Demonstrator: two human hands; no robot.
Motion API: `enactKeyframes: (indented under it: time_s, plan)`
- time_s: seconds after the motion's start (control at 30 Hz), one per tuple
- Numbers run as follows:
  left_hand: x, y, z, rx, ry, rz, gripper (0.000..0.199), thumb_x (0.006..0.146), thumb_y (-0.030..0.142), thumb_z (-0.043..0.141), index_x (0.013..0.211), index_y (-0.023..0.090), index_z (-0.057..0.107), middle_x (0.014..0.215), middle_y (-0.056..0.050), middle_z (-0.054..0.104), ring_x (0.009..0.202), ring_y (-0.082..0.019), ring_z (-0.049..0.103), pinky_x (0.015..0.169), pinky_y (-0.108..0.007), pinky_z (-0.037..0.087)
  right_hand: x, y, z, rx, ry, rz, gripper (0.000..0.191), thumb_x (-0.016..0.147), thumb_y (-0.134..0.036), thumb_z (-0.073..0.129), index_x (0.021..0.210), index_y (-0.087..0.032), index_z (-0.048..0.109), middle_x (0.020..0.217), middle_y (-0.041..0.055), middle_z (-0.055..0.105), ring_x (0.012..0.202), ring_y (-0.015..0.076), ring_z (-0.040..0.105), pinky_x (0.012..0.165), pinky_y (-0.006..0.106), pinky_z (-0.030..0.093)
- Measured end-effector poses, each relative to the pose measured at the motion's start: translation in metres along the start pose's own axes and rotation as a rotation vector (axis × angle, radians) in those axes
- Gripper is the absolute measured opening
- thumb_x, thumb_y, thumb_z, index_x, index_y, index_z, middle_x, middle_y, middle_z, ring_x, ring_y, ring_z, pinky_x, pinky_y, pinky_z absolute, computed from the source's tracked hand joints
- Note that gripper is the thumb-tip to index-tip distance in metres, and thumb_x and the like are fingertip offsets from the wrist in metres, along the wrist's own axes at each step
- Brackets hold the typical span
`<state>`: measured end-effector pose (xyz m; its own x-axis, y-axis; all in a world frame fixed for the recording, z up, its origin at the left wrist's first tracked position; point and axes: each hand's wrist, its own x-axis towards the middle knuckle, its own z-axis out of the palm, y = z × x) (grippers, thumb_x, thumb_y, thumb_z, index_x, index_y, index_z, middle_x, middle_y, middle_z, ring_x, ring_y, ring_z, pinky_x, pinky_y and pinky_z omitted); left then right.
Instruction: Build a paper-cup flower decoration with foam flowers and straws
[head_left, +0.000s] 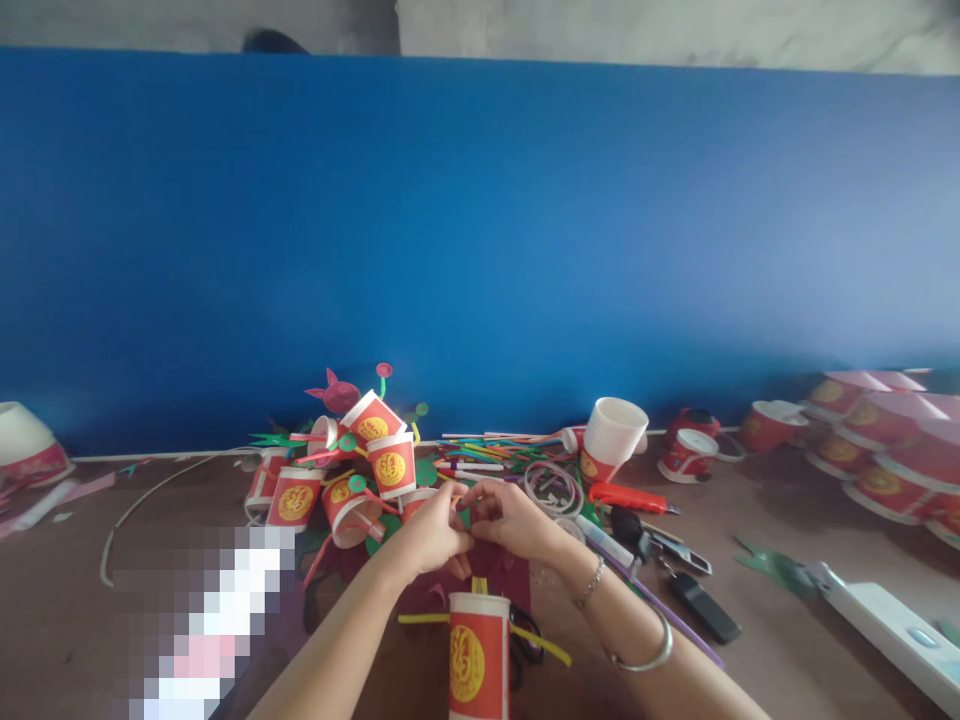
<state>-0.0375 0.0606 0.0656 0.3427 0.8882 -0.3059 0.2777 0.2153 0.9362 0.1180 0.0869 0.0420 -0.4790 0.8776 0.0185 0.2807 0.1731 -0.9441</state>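
Note:
My left hand [431, 535] and my right hand [514, 515] meet in the middle, both closed with fingertips pinched close together. A bit of green [465, 517] shows between the fingers, but what they pinch is mostly hidden. Just below stands a red paper cup [491, 660] with a white rim and a round yellow print. Yellow strips stick out from it, one yellow strip [424, 619] to the left and another yellow strip [546, 646] to the right. A further yellow piece [479, 584] rises behind its rim. Dark red paper [506, 580] lies under my hands.
Several decorated red cups [391, 467] are piled at the left. Pens and straws [480, 452], a white cup stack [616, 430], a red cutter [630, 498] and a black key fob [703, 606] lie beyond and rightward. A white power strip [892, 625] sits far right, before a blue panel [480, 250].

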Motion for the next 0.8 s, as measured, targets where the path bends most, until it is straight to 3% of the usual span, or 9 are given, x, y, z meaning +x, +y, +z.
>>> enactKeyframes:
  time_s: [0.2,0.33,0.47,0.53,0.63,0.8]
  plan:
    - [0.006,-0.008,-0.004,0.022,-0.012,0.021,0.063,0.065,0.0,0.05,0.125,0.014,0.034,0.048,0.008,0.055,0.039,-0.016,0.059,0.039,-0.022,0.046,0.001,0.0,0.002,-0.022,0.059,0.033,0.032,0.061,-0.006,0.06,0.091,-0.015,0.058,0.058,-0.0059,0.056,0.05,0.0079,0.047,0.046,0.017,0.034]
    - [0.01,-0.012,-0.008,0.054,0.016,0.011,0.062,0.067,0.0,0.049,0.127,0.012,0.036,0.042,0.008,0.054,0.037,-0.016,0.058,0.035,-0.02,0.042,0.001,-0.007,-0.005,-0.075,0.039,0.044,0.025,0.072,-0.016,0.056,0.097,-0.014,0.059,0.057,-0.0031,0.061,0.044,0.0085,0.047,0.043,0.018,0.033]
    - [0.01,-0.01,-0.009,0.101,0.034,-0.037,0.06,0.069,0.003,0.052,0.127,0.01,0.039,0.04,0.007,0.055,0.035,-0.016,0.057,0.035,-0.02,0.041,-0.006,-0.016,-0.021,-0.473,0.044,0.065,0.023,0.081,-0.019,0.048,0.099,-0.017,0.062,0.075,0.0028,0.07,0.061,0.013,0.062,0.054,0.02,0.041]
    - [0.009,-0.009,-0.009,0.142,0.053,-0.049,0.056,0.07,0.006,0.053,0.125,0.01,0.043,0.04,0.006,0.056,0.034,-0.016,0.057,0.035,-0.02,0.041,-0.011,-0.018,-0.028,-0.702,0.01,0.107,0.017,0.076,-0.017,0.054,0.086,-0.019,0.067,0.079,0.0033,0.072,0.072,0.0159,0.065,0.061,0.021,0.042]
    - [0.009,-0.012,-0.009,0.209,0.115,-0.031,0.052,0.07,0.009,0.051,0.122,0.011,0.046,0.039,0.005,0.056,0.034,-0.018,0.057,0.033,-0.021,0.04,-0.017,-0.017,-0.032,-0.835,-0.06,0.198,0.007,0.061,-0.021,0.071,0.068,-0.019,0.069,0.075,0.0053,0.072,0.075,0.0223,0.066,0.061,0.025,0.041]
    - [0.011,-0.02,-0.008,0.225,0.134,0.007,0.053,0.07,0.009,0.052,0.122,0.014,0.046,0.046,0.003,0.059,0.036,-0.019,0.06,0.034,-0.021,0.039,-0.018,-0.018,-0.022,-0.963,-0.077,0.307,0.032,0.052,-0.03,0.08,0.079,-0.017,0.071,0.089,0.0136,0.072,0.084,0.0314,0.065,0.063,0.03,0.042]
